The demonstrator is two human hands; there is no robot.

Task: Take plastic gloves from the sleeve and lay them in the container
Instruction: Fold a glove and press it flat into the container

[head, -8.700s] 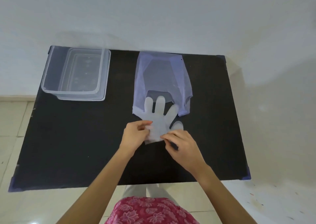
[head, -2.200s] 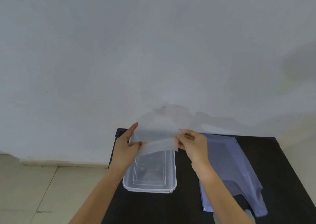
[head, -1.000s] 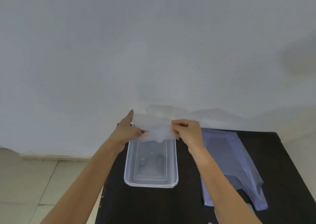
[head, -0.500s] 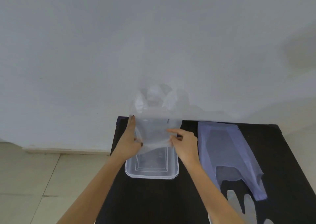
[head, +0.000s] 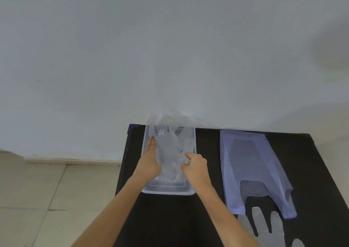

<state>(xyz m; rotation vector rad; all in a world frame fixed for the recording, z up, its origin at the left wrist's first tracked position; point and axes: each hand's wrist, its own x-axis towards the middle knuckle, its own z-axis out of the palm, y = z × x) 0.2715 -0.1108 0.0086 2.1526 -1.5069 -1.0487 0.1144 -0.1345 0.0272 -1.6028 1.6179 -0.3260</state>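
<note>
No writing, brand or label can be read on anything here. Two bare forearms reach forward over a black table [head: 166, 218] set against a pale wall [head: 170, 48]. Both hands are down in a clear plastic container [head: 168, 190] at the table's far left corner, its long side running away from the viewer. The left hand [head: 149, 161] lies along the container's left inner side, fingers stretched forward and only loosely open, pressing on the left edge of a see-through plastic glove [head: 170, 152]. The right hand [head: 196, 167] is curled closed, pinching the glove's right edge between thumb and fingers near the container's right wall. The glove lies inside the container, its fingers pointing toward the far end, where the thin film is blurred and rises slightly above the rim. Whether it is one glove or several layered together cannot be told. To the right, apart from the container, a flat lilac sleeve [head: 253, 161] lies on the table with its open end toward the viewer. Just in front of that opening, a second glove [head: 264, 229] lies flat on the table, fingers pointing toward the sleeve, partly cut off by the picture's lower edge. Left of the table is a tiled floor [head: 47, 199].
</note>
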